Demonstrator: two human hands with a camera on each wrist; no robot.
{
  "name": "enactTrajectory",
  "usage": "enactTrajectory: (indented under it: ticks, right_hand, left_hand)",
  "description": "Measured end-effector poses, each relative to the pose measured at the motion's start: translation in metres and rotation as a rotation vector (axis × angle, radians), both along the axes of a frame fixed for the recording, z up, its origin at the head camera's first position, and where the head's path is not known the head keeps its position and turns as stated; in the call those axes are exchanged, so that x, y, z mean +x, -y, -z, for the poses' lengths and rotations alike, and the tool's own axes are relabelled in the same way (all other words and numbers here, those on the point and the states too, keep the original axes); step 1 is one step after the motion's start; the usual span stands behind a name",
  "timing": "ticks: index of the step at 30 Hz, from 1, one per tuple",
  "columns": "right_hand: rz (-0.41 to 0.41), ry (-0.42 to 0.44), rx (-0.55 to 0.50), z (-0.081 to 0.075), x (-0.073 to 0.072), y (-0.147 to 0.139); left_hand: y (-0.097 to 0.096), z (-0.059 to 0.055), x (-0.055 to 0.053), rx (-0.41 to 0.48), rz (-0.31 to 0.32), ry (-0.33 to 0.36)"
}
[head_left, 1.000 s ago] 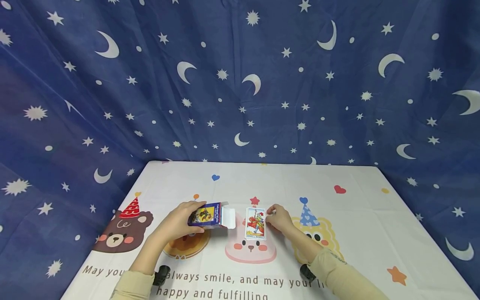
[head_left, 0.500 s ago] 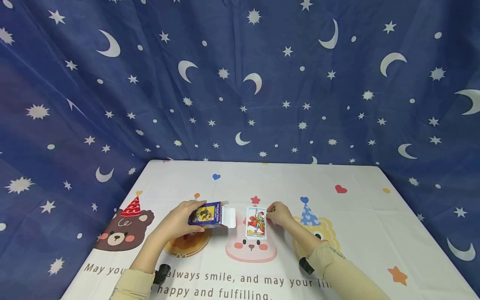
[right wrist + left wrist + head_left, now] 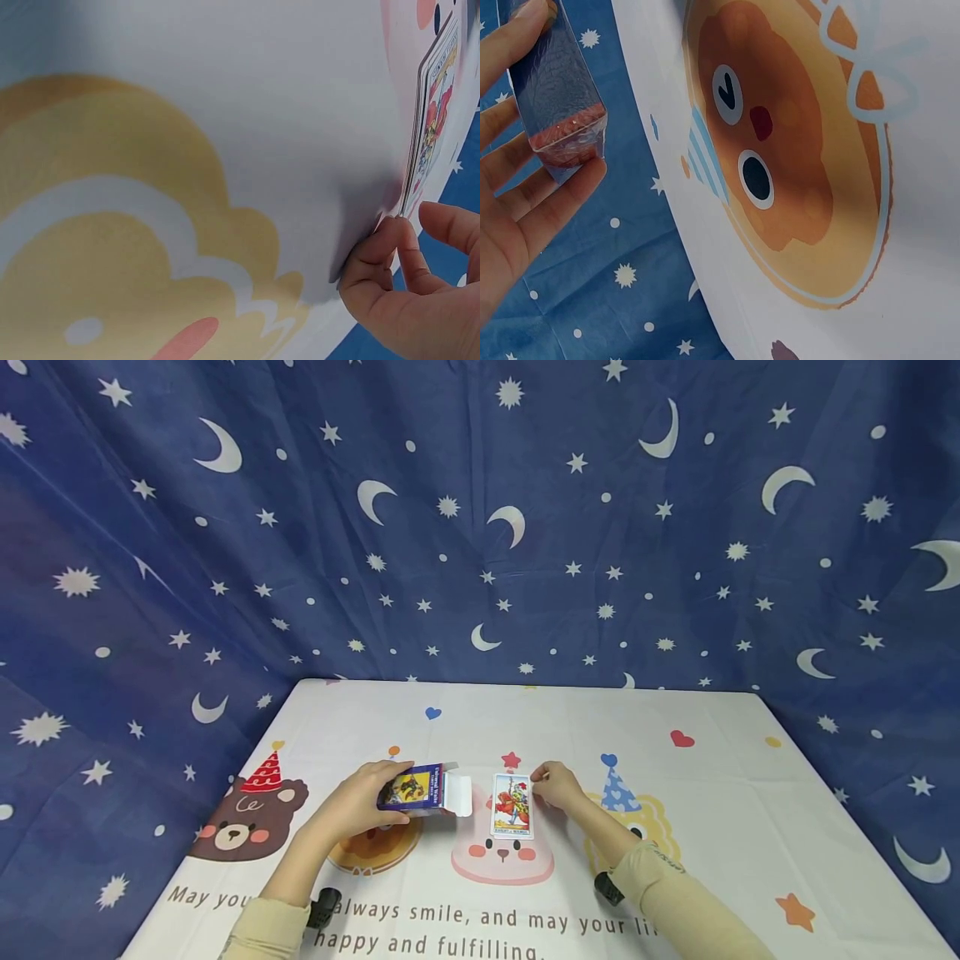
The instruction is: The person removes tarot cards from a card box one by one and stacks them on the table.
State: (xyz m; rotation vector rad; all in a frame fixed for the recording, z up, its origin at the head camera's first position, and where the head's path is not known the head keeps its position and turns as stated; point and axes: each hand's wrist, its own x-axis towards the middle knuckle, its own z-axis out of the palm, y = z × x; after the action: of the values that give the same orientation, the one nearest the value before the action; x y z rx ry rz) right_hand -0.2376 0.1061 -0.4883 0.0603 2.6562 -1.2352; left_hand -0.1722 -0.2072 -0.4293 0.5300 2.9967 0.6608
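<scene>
My left hand (image 3: pixel 365 797) grips a dark blue tarot card box (image 3: pixel 414 788), thumb on one side and fingers on the other. A yellow picture covers its face, and its white flap (image 3: pixel 457 796) hangs open toward the right. In the left wrist view, clear film shows round the end of the box (image 3: pixel 561 90). To the right, a small stack of tarot cards (image 3: pixel 512 807) lies face up, a rider in red on top. My right hand (image 3: pixel 557 787) pinches the stack's upper right corner; in the right wrist view its curled fingertips (image 3: pixel 390 229) sit right at the card edges.
The table has a white printed cloth (image 3: pixel 570 727) with a brown bear (image 3: pixel 251 818), a pink face and a yellow figure. A blue curtain (image 3: pixel 480 527) with moons and stars stands behind. Dark wrist cameras (image 3: pixel 324 908) sit below both hands.
The right hand has shifted very slightly at the card corner. The box in the left hand and the card stack stay in place.
</scene>
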Motion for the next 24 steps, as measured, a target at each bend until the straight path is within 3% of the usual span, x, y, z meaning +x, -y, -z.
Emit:
enactTrajectory:
  ticks: [8, 13, 16, 21, 24]
  right_hand:
    - [-0.026, -0.007, -0.030, -0.003, 0.005, 0.003]
    - [-0.090, -0.092, -0.032, -0.003, 0.009, 0.006]
    - [-0.232, -0.198, 0.037, -0.003, 0.010, 0.008]
    - [-0.613, -0.392, 0.259, -0.004, 0.017, 0.011]
    - [-0.791, -0.449, 0.315, -0.005, 0.023, 0.013]
  left_hand:
    - [0.002, -0.001, -0.001, 0.000, 0.015, -0.016]
    - [0.002, -0.001, -0.001, 0.001, 0.016, -0.013]
    - [0.002, -0.001, 0.000, 0.002, 0.007, -0.014]
    - [0.003, 0.000, 0.000, 0.002, -0.008, -0.010]
    - [0.003, 0.000, 0.000, 0.003, -0.013, -0.007]
